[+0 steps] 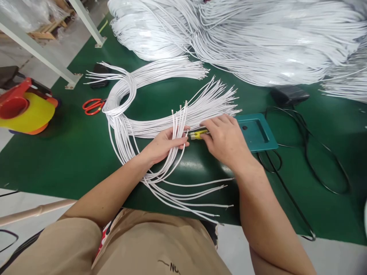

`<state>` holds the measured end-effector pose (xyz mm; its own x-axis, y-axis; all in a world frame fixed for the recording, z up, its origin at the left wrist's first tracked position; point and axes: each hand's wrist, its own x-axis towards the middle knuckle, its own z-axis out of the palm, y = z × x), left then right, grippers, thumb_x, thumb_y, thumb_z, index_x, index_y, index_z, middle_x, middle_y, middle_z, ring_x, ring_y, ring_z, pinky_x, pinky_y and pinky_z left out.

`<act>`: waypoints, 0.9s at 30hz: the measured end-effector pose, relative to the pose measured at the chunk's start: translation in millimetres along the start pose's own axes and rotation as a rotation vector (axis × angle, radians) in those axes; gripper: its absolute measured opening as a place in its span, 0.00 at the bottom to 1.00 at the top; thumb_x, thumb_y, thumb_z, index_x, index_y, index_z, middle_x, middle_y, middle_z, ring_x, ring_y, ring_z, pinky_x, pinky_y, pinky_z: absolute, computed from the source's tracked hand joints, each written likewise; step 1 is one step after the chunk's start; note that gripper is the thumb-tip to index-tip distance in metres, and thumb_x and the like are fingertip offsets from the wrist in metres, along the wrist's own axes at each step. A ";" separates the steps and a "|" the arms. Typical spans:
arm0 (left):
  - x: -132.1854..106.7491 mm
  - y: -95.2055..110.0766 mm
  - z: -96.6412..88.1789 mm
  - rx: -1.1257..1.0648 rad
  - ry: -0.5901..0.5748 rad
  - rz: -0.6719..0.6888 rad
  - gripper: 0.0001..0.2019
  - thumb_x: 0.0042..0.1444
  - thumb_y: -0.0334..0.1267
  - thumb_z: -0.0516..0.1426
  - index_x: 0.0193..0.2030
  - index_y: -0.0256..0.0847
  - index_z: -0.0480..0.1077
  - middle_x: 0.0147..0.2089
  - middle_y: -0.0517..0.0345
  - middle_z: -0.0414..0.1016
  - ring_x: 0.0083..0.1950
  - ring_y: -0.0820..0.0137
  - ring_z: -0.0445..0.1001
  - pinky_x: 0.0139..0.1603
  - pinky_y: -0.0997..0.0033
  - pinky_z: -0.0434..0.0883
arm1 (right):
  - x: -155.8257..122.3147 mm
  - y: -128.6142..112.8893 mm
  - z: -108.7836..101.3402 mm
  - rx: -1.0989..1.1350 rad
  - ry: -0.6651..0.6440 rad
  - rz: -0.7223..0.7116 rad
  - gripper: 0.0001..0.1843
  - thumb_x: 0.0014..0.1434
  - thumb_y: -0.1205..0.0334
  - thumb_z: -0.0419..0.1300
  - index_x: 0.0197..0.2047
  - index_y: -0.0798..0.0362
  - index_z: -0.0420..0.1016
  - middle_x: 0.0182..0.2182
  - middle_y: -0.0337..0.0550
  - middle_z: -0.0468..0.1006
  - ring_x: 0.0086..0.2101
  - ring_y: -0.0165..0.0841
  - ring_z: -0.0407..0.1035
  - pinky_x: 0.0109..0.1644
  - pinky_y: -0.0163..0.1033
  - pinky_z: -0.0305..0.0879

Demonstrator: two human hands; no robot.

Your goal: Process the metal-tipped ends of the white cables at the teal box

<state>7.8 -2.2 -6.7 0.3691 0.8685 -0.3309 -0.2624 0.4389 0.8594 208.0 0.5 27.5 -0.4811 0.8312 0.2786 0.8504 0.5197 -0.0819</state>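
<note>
My left hand (164, 145) is closed around a small bunch of white wires (178, 122) whose ends stick up past my fingers. The rest of that bunch trails toward me over the green table (71, 152). My right hand (225, 139) lies palm down just to the right, fingers curled over a small yellow tool (198, 134) that touches the wire ends. A larger looped bundle of white wires (126, 95) fans out behind both hands.
A teal tray-like device (258, 131) with black cables (309, 152) sits right of my right hand. Red scissors (93, 105) lie at the left. Large heaps of white wire (243, 38) fill the back. Stacked red and yellow plastic items (25, 109) stand off the table's left.
</note>
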 end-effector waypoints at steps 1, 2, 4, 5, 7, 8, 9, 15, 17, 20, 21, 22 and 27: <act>1.2 -2.3 -0.1 0.041 -0.004 0.023 0.21 0.47 0.35 0.67 0.50 0.38 0.73 0.33 0.63 0.73 0.32 0.78 0.75 0.43 0.73 0.73 | -1.2 4.5 -1.2 -0.002 -0.046 0.023 0.05 0.60 0.66 0.58 0.38 0.56 0.74 0.35 0.48 0.79 0.40 0.41 0.68 0.56 0.48 0.55; 2.2 -4.3 0.0 0.079 -0.005 0.044 0.21 0.47 0.35 0.67 0.50 0.38 0.72 0.33 0.63 0.73 0.31 0.78 0.75 0.46 0.70 0.74 | -2.2 8.0 -2.1 0.006 -0.082 0.033 0.04 0.60 0.67 0.58 0.37 0.56 0.74 0.33 0.47 0.79 0.39 0.40 0.69 0.58 0.48 0.53; 4.0 -6.5 1.4 0.144 0.015 0.074 0.21 0.47 0.35 0.67 0.49 0.37 0.72 0.32 0.64 0.74 0.30 0.77 0.76 0.48 0.66 0.74 | -3.6 12.2 -2.7 0.040 -0.113 0.028 0.04 0.59 0.69 0.58 0.35 0.55 0.74 0.32 0.45 0.79 0.38 0.39 0.69 0.61 0.48 0.51; 4.6 -6.9 2.4 0.175 0.033 0.076 0.21 0.47 0.35 0.67 0.49 0.37 0.72 0.31 0.64 0.74 0.30 0.76 0.76 0.47 0.66 0.75 | -3.7 13.2 -2.7 0.053 -0.112 0.024 0.05 0.58 0.70 0.58 0.34 0.55 0.75 0.32 0.45 0.79 0.38 0.39 0.69 0.61 0.48 0.52; 5.8 -6.7 4.4 0.229 0.073 0.068 0.20 0.46 0.34 0.67 0.48 0.36 0.72 0.31 0.63 0.74 0.32 0.73 0.79 0.44 0.68 0.75 | -3.3 13.9 -2.2 0.062 -0.098 0.015 0.07 0.57 0.71 0.56 0.33 0.55 0.75 0.31 0.46 0.78 0.38 0.39 0.68 0.57 0.47 0.56; 6.4 -6.5 5.2 0.251 0.091 0.063 0.20 0.46 0.34 0.66 0.48 0.36 0.72 0.31 0.63 0.74 0.33 0.72 0.80 0.42 0.69 0.75 | -2.8 14.1 -1.5 0.059 -0.088 0.015 0.08 0.57 0.72 0.55 0.32 0.55 0.74 0.29 0.46 0.77 0.38 0.40 0.67 0.54 0.46 0.58; 7.1 -6.6 5.6 0.267 0.107 0.058 0.20 0.46 0.33 0.66 0.47 0.35 0.71 0.31 0.62 0.74 0.34 0.70 0.80 0.41 0.71 0.75 | -2.2 14.3 -0.7 0.053 -0.077 0.017 0.09 0.57 0.73 0.54 0.31 0.54 0.74 0.28 0.47 0.76 0.37 0.40 0.66 0.51 0.45 0.60; 11.0 -11.6 4.0 0.332 0.125 0.068 0.19 0.47 0.32 0.65 0.47 0.36 0.71 0.32 0.61 0.76 0.36 0.68 0.82 0.39 0.74 0.75 | -0.5 15.2 3.0 0.030 -0.056 0.041 0.11 0.55 0.74 0.54 0.30 0.53 0.75 0.25 0.45 0.73 0.36 0.40 0.66 0.53 0.47 0.61; 11.0 -12.1 4.0 0.342 0.117 0.071 0.19 0.47 0.32 0.65 0.47 0.36 0.71 0.32 0.61 0.76 0.37 0.68 0.82 0.40 0.74 0.75 | -2.2 15.5 2.1 0.030 -0.048 0.065 0.09 0.57 0.71 0.55 0.33 0.53 0.77 0.28 0.46 0.75 0.40 0.41 0.68 0.61 0.52 0.56; 10.0 -9.4 5.6 0.323 0.109 0.050 0.19 0.47 0.33 0.65 0.46 0.36 0.71 0.32 0.61 0.75 0.36 0.68 0.81 0.41 0.72 0.75 | -7.6 18.2 1.8 -0.048 0.046 0.189 0.12 0.61 0.63 0.55 0.46 0.55 0.76 0.43 0.52 0.78 0.52 0.47 0.65 0.67 0.64 0.41; 9.6 -7.9 6.2 0.312 0.105 0.041 0.18 0.47 0.33 0.65 0.46 0.35 0.71 0.31 0.61 0.75 0.36 0.68 0.81 0.41 0.71 0.75 | -9.8 19.7 2.8 -0.088 0.083 0.253 0.15 0.63 0.62 0.54 0.50 0.56 0.74 0.49 0.55 0.77 0.56 0.50 0.63 0.66 0.68 0.38; 9.3 -6.4 6.5 0.302 0.102 0.030 0.18 0.46 0.33 0.66 0.46 0.35 0.71 0.31 0.62 0.75 0.36 0.69 0.81 0.42 0.70 0.76 | -11.9 21.5 4.3 -0.123 0.106 0.309 0.18 0.64 0.61 0.53 0.54 0.57 0.72 0.53 0.58 0.74 0.59 0.53 0.60 0.65 0.71 0.37; 8.2 -2.4 0.6 0.247 0.063 0.022 0.18 0.46 0.33 0.66 0.45 0.35 0.70 0.31 0.64 0.73 0.33 0.73 0.79 0.48 0.65 0.75 | -15.8 28.0 9.1 -0.153 0.105 0.362 0.21 0.66 0.61 0.51 0.59 0.59 0.68 0.57 0.61 0.71 0.61 0.55 0.58 0.63 0.72 0.41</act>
<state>12.0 3.8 -11.2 0.3078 0.8931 -0.3281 -0.0409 0.3569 0.9332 237.5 3.8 12.1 -0.1275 0.9263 0.3546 0.9865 0.1554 -0.0511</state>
